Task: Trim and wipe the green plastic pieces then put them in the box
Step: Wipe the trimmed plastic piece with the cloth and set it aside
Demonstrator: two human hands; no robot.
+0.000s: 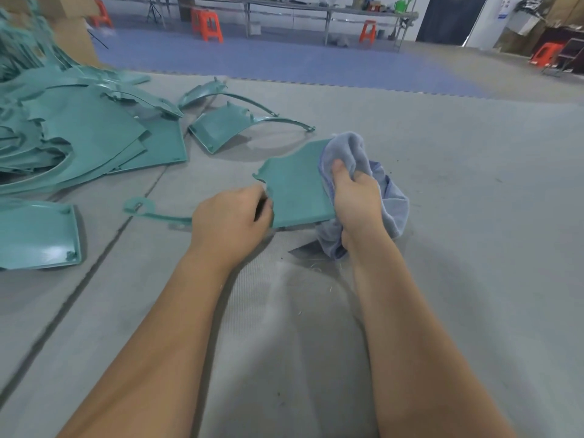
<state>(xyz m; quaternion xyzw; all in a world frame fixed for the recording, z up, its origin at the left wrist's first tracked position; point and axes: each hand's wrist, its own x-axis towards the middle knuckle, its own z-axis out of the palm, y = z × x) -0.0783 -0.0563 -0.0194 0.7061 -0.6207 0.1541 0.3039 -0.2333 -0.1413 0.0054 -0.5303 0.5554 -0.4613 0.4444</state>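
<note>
The green plastic piece is held above the grey floor mat, roughly level, with both hands on it. The left hand grips the near-left edge of this piece, fingers curled around the rim. The right hand clenches a blue-grey cloth against the right edge of the piece; the thumb presses on top of the cloth and the remaining fingers are wrapped in the fabric, which drapes over the far-right corner of the piece and hangs below the hand. A thin curved green offcut lies on the mat just left of the held piece, beside the left hand. Beyond the held piece, two curved green parts rest on the mat. Further left of the held piece lies a large heap of green pieces, and nearer on the left a single glossy green panel. Far behind the held piece stand orange stools under a long tabletop
</note>
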